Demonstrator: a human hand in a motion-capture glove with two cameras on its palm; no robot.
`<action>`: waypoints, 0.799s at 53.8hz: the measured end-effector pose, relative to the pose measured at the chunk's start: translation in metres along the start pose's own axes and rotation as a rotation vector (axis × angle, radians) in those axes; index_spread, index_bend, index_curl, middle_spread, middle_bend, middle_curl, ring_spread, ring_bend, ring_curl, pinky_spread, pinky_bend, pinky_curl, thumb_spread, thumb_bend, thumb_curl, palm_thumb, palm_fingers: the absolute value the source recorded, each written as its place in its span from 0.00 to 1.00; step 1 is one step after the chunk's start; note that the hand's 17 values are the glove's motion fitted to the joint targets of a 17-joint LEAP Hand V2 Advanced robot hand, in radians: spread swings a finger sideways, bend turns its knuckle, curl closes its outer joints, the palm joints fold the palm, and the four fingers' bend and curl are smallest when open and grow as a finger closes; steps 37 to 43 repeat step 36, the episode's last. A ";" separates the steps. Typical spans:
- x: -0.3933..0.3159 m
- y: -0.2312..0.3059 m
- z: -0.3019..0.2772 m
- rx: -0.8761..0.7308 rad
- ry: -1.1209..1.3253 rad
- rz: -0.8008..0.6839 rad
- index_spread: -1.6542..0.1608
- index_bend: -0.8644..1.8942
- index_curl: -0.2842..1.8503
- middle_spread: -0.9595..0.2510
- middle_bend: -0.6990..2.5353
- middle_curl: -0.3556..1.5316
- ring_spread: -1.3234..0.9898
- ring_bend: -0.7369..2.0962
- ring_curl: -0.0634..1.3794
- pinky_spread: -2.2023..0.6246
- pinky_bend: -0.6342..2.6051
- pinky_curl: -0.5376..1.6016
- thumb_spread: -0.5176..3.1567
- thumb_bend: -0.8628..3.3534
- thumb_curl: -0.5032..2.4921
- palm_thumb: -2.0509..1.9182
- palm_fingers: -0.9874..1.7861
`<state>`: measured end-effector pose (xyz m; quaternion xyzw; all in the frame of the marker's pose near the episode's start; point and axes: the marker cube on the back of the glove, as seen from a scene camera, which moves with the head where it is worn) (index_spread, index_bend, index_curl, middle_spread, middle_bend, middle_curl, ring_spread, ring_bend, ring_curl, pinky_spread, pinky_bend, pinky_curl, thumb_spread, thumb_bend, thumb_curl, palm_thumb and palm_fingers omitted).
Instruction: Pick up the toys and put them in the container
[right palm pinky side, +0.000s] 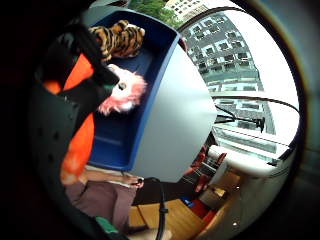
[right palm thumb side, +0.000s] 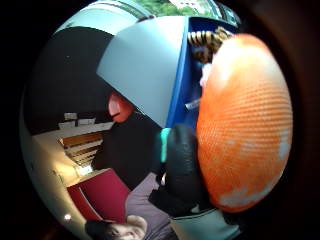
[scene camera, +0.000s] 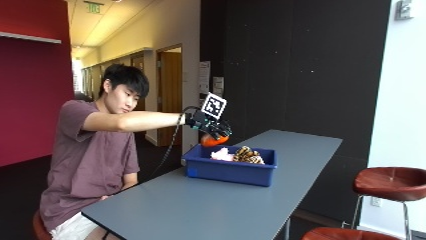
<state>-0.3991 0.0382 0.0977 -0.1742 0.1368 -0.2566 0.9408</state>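
My gloved right hand (scene camera: 212, 127) hangs above the near left end of the blue container (scene camera: 229, 171) on the grey table (scene camera: 219, 205). It grips an orange ball-like toy (scene camera: 213, 141), which fills much of the thumb side palm view (right palm thumb side: 245, 120) and shows beside the palm (right palm pinky side: 80, 135). The gloved thumb (right palm thumb side: 181, 165) curls against the toy. Inside the container lie a pink fluffy toy (scene camera: 220, 154) (right palm pinky side: 125, 95) and a tiger-striped plush (scene camera: 247, 155) (right palm pinky side: 117, 39).
The container (right palm pinky side: 127, 135) sits near the table's left edge. Bare grey tabletop (right palm pinky side: 175, 125) stretches on both sides of it. Two red stools (scene camera: 393, 182) stand at the right, beyond the table. The person sits at the table's near left corner.
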 end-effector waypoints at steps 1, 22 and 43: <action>0.000 0.000 0.002 -0.050 0.004 0.010 0.75 0.44 0.55 0.57 0.47 0.65 0.43 0.76 0.60 0.69 0.56 0.57 0.45 0.17 0.38 0.53 0.35; 0.014 0.007 -0.035 0.169 -0.096 -0.002 0.81 0.33 0.30 0.83 0.24 0.41 0.59 0.37 0.31 0.80 0.51 0.46 0.43 0.17 0.27 0.47 0.21; 0.019 0.024 -0.052 0.207 -0.002 -0.046 0.82 0.34 0.26 0.83 0.24 0.35 0.60 0.34 0.30 0.81 0.48 0.43 0.44 0.18 0.24 0.47 0.25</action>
